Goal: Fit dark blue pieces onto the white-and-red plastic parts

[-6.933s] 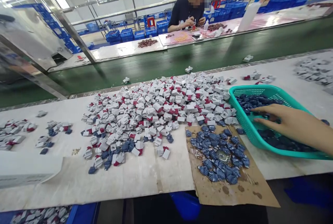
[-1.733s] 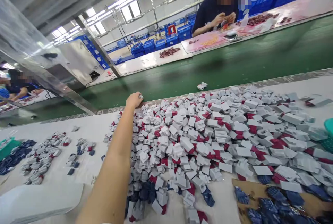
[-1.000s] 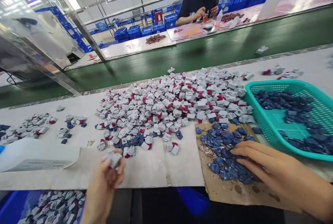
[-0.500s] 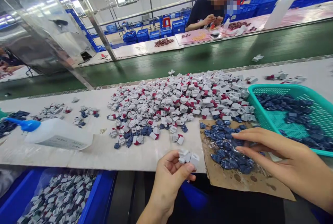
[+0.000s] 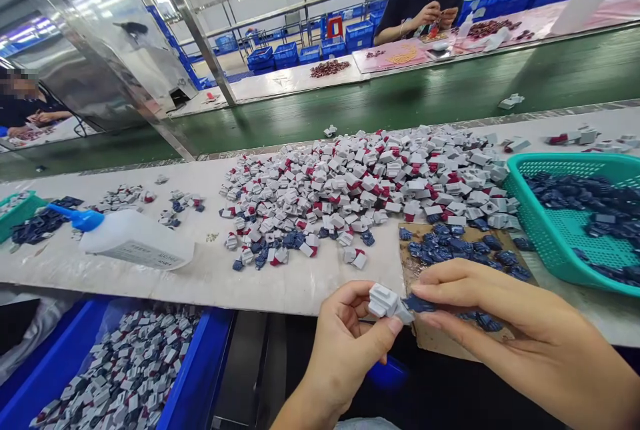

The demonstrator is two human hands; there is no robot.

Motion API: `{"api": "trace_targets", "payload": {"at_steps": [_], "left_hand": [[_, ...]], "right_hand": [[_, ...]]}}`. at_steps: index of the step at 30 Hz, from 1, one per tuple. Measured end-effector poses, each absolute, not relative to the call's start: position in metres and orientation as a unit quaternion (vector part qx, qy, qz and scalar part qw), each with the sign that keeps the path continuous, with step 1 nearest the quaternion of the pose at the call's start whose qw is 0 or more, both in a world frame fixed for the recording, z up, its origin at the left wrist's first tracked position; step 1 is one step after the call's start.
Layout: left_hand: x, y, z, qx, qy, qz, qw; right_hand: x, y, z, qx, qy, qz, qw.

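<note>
Between its thumb and fingers, my left hand [image 5: 350,343] pinches a light grey stepped plastic piece [image 5: 384,301]. My right hand [image 5: 495,323] pinches a small dark blue plastic piece [image 5: 419,303], held right against the grey piece's right end; whether the two are joined I cannot tell. Behind the right hand, more dark blue pieces [image 5: 443,247] lie on a stained sheet of cardboard [image 5: 440,343], partly hidden by that hand. Beyond my hands spreads a large heap of grey pieces [image 5: 360,177], many with dark red or blue parts.
A green basket [image 5: 545,243] of dark blue pieces stands at right. On the left lies a white bottle [image 5: 135,240] with a blue nozzle. A blue bin [image 5: 193,377] of assembled pieces sits below the table. A green conveyor [image 5: 300,117] runs behind; two people work beyond it.
My right hand has come left from the cardboard with a dark blue piece and met the grey piece in my left hand. The camera view has shifted slightly.
</note>
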State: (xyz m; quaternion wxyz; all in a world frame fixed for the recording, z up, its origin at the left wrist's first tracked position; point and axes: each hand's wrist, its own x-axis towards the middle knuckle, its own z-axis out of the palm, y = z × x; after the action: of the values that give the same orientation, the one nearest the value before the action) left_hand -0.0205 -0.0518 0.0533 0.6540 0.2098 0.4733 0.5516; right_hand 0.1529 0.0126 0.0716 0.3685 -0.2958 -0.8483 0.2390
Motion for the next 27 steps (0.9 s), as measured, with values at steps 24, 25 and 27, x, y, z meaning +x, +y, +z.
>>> {"api": "trace_targets", "payload": {"at_steps": [24, 25, 27], "left_hand": [[-0.076, -0.084, 0.032, 0.202, 0.545, 0.550, 0.599], [-0.097, -0.096, 0.033, 0.191, 0.594, 0.577, 0.527], [-0.145, -0.116, 0.036, 0.181, 0.693, 0.585, 0.381]], "right_hand": [[0.155, 0.025, 0.060, -0.276, -0.812, 0.425, 0.291], [0.170, 0.031, 0.058, -0.336, -0.808, 0.373, 0.308], [0.215, 0.048, 0.053, -0.496, -0.771, 0.236, 0.322]]}}
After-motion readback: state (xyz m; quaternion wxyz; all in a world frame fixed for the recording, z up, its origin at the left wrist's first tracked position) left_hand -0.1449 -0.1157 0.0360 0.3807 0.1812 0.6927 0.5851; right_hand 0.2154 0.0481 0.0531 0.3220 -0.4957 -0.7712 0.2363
